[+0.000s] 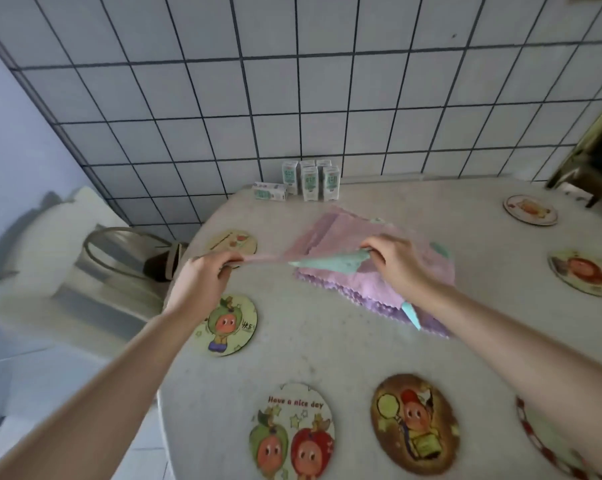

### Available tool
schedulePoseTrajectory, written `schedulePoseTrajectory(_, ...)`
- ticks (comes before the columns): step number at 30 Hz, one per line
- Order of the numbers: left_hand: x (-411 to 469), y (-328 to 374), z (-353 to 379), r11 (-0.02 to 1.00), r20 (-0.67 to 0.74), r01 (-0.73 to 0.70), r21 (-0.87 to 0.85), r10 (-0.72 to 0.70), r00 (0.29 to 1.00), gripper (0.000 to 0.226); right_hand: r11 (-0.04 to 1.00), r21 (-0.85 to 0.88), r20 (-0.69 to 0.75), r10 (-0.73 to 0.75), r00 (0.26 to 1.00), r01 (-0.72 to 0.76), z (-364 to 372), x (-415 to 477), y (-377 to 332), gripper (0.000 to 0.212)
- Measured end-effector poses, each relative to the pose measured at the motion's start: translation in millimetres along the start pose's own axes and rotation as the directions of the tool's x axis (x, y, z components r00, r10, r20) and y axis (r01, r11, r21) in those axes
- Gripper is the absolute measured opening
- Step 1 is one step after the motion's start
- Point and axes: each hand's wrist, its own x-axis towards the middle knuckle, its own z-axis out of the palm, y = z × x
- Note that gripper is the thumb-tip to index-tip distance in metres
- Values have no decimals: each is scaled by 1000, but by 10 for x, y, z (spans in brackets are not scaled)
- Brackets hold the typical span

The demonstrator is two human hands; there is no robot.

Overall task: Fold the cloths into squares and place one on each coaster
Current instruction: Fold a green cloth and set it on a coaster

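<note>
both hands hold one cloth (330, 264) stretched in the air above the worktop (327, 348): left hand (202, 275) fingers pinched on its pink end, right hand (393, 258) fingers pinched on its teal end. under it lies a pink pile (372, 285). bare coasters (228, 325) ring it.

A: Pale marbled beige round tabletop (327, 351) is showing here, with soft pink and lilac scallop-edged cloths (379, 282) lying on it.

B: And a mint-green cloth corner (330, 265) is peeking over the pink!

A: Round cartoon-fruit coasters are glowing: a yellow one with a green character (226, 325), a brown one (415, 424).

B: White square wall tiles (292, 81) are carrying dark grout lines.
</note>
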Motion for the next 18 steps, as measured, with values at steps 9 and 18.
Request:
schedulePoseTrajectory(9,-1553,-739,552,994,214,104,-35,-95,972,29,989,2,381,137,914,-149,805,-1521,-214,34)
schedulePoseTrajectory(18,-2600,-735,845,964,346,250,-92,-204,916,25,987,-83,420,157,894,-135,951,-2411,-307,34)
